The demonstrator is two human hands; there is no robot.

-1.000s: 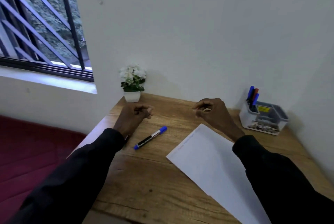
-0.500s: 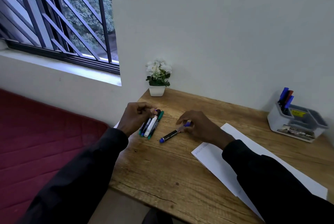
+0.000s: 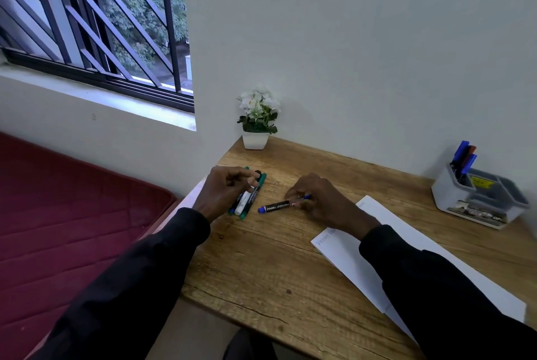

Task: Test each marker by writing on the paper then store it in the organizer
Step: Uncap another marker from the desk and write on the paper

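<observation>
A black-bodied marker with blue ends (image 3: 277,206) lies on the wooden desk (image 3: 261,266). My right hand (image 3: 322,202) pinches its right end with the fingertips. My left hand (image 3: 222,191) is curled over a small bundle of green, white and black markers (image 3: 247,201) lying side by side near the desk's left edge, thumb and fingers touching their far ends. A white sheet of paper (image 3: 406,231) with faint writing lies under my right forearm. The grey organizer (image 3: 479,199) stands at the back right and holds blue and red markers (image 3: 464,157) upright.
A small white pot with white flowers (image 3: 257,120) stands at the desk's back left corner against the wall. A barred window (image 3: 96,19) is at the upper left. A dark red mattress (image 3: 66,214) lies left of the desk.
Both hands have come down to the desk. My right hand now grips the blue marker's end, and my left hand rests on a marker bundle that was not visible a second ago. The view has shifted left.
</observation>
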